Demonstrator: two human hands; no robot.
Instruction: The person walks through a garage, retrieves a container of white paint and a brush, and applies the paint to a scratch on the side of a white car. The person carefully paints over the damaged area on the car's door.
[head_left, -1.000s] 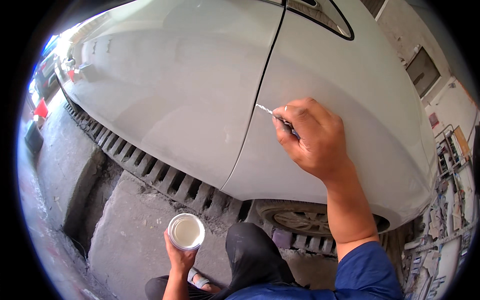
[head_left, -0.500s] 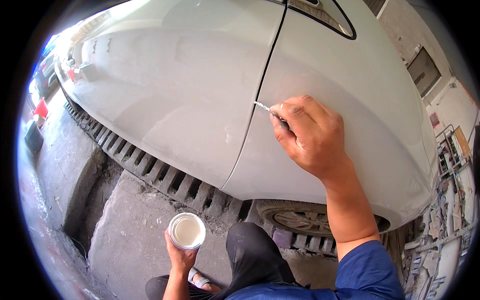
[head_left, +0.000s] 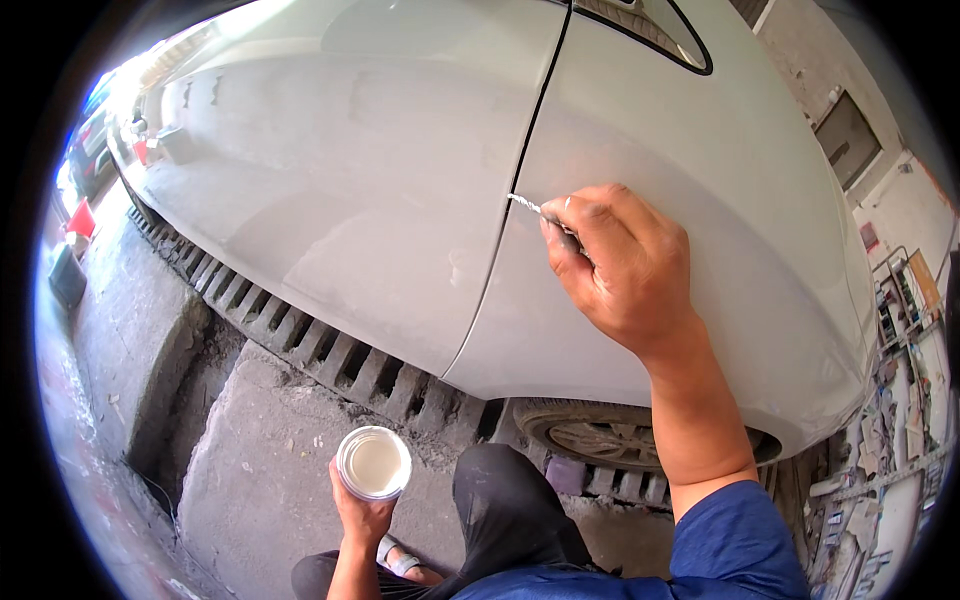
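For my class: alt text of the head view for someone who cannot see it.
A bare right hand holds a thin white-tipped tool at the narrow dark seam in a pale car; the left hand holds an open round can of off-white material.

Through the head camera I see the car ahead, the floor grate along its lower edge, the wheel right of the door seam. The can sits in my left hand, nearer than the grate; the spiral-tipped tool, in my right hand, ends at the seam.
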